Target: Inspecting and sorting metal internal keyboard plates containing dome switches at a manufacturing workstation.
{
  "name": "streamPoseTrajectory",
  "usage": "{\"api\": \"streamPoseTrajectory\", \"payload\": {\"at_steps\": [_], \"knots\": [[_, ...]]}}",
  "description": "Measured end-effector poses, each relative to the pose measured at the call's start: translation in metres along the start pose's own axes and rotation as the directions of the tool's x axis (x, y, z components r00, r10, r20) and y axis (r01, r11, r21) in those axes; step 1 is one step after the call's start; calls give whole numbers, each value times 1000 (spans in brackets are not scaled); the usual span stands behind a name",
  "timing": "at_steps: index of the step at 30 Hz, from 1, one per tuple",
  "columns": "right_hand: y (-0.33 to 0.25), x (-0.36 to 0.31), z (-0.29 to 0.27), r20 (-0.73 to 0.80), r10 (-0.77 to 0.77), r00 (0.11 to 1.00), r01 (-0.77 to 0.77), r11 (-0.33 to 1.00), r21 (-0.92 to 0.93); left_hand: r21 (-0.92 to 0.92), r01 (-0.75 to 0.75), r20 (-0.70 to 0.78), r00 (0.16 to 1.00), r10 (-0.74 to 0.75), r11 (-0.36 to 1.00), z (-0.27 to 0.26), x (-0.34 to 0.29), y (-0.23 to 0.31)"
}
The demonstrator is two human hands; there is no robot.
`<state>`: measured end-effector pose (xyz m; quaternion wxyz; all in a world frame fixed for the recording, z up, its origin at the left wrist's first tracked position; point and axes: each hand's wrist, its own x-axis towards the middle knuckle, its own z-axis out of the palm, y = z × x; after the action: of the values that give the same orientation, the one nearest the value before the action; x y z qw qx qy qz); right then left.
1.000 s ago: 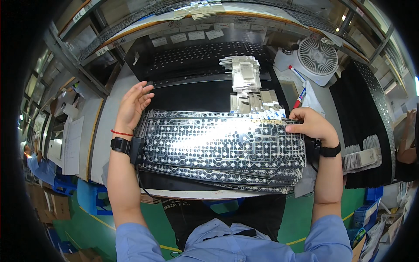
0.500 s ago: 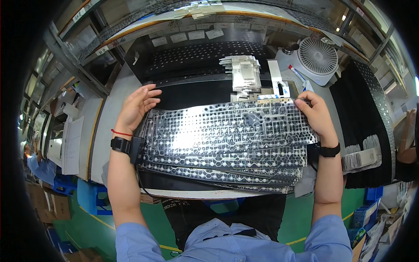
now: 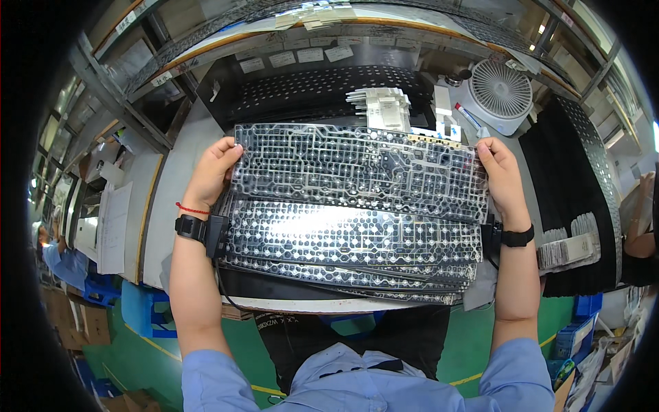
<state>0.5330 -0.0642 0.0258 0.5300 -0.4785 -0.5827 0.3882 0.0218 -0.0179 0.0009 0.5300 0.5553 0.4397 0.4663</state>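
Observation:
A keyboard membrane sheet (image 3: 322,165), see-through with silvery circuit lines and dots, is stretched between my two hands. My left hand (image 3: 217,169) pinches its upper left corner, thumb on top. At the upper right corner my right hand (image 3: 501,173) grips it the same way. The sheet is raised at its far edge and hides most of the black panel behind it. Below it, closer to me, lies a fanned stack of similar membrane sheets (image 3: 357,233), with a bright glare on the top one.
Behind the sheet stand white label bundles (image 3: 386,110) and black perforated plates (image 3: 322,86). A white fan (image 3: 500,89) and a marker (image 3: 468,115) are at the back right. Black plates (image 3: 570,172) stacked on the right carry a white bundle (image 3: 570,248). A shelf (image 3: 329,33) runs overhead.
The top membrane sheet has come off the stack and moved away from me. My left hand, open before, has closed on its left corner; my right hand keeps its corner.

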Motion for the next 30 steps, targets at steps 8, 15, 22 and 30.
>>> {"api": "streamPoseTrajectory", "payload": {"at_steps": [8, 15, 22, 30], "knots": [[-9, -3, 3, 109, 135, 985, -133, 991, -24, -131, -66, -109, 993, 52, 989, -8, 1, 0], [0, 1, -1, 118, 128, 985, -129, 992, 1, -148, -49, -119, 992, 31, 988, -6, 2, 1], [-1, 0, 1, 125, 118, 985, -130, 987, 90, -169, -79, -119, 991, 59, 982, -5, 2, 1], [-7, -1, 0, 80, 62, 995, -79, 970, 230, -162, -137, -35, 991, 133, 977, -4, -8, 17]]}}
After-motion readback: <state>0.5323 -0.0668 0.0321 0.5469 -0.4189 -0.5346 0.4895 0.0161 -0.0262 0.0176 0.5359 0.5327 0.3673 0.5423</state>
